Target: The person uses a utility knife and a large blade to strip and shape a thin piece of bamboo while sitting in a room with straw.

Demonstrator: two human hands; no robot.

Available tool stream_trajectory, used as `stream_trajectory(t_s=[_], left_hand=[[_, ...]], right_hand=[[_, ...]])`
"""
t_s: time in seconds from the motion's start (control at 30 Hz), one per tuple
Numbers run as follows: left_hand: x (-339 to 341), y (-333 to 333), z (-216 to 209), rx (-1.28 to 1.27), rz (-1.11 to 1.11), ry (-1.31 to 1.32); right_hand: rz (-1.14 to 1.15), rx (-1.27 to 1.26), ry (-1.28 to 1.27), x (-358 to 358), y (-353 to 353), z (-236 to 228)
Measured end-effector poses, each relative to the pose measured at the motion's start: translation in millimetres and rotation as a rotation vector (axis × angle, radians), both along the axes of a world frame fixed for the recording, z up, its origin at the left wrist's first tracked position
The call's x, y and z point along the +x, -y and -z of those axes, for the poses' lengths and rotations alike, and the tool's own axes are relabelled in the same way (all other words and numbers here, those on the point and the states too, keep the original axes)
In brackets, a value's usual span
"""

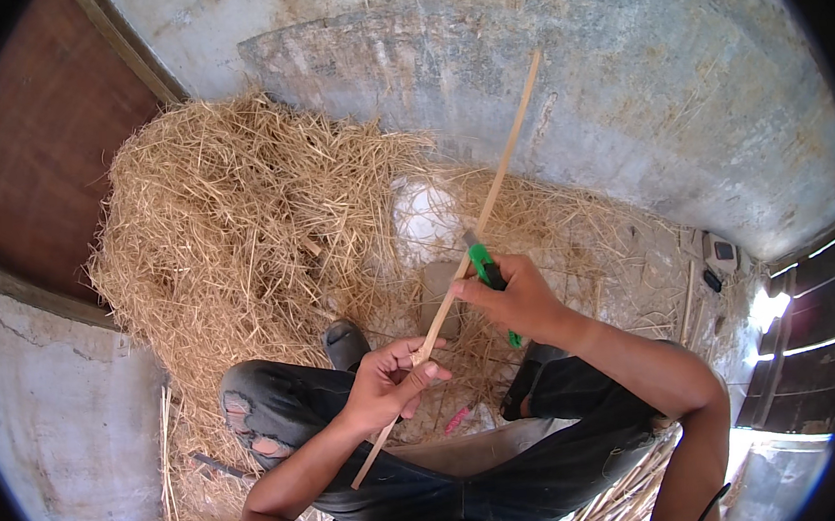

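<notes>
A long, thin strip of pale wood or bamboo (505, 165) runs slantwise in front of me, its lower end by my lap and its upper end toward the wall. My left hand (394, 378) is closed around its lower part, thumb on top. Higher up, my right hand (509, 298) grips a green and black utility knife (483, 261). The knife's blade end points up beside the strip, and my right thumb rests against the strip. Whether the blade touches the strip I cannot tell.
A big heap of straw (229, 196) lies at the left against a grey wall (637, 71). A pink object (459, 419) is on the floor between my feet. A small grey and black device (722, 252) stands far right. Several cut strips (628, 497) lie beside my right leg.
</notes>
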State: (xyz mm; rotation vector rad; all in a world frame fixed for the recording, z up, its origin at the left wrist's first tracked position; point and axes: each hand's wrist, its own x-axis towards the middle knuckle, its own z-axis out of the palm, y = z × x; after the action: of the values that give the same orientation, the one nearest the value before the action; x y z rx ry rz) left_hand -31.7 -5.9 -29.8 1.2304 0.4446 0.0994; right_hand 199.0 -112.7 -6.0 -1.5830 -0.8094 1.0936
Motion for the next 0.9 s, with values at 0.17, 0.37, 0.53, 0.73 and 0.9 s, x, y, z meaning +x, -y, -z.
stream_trajectory(t_s=[0.17,0.37,0.53,0.73,0.9], left_hand=[[-1,-2,-4,0.01,0.035,-0.003],[-7,-1,0,-0.005,0.083,0.018],[-6,3,0,0.015,0.162,0.024],[-7,6,-1,-0.018,0.207,0.004],[-9,12,5,-0.057,0.249,0.022]], right_hand=[[0.192,0.086,-0.197,21,-4,-2],[0.403,0.157,-0.271,68,-4,-12],[0.556,0.279,-0.229,123,9,-11],[0.691,0.341,-0.182,164,24,-16],[0.778,0.392,-0.174,188,36,-16]])
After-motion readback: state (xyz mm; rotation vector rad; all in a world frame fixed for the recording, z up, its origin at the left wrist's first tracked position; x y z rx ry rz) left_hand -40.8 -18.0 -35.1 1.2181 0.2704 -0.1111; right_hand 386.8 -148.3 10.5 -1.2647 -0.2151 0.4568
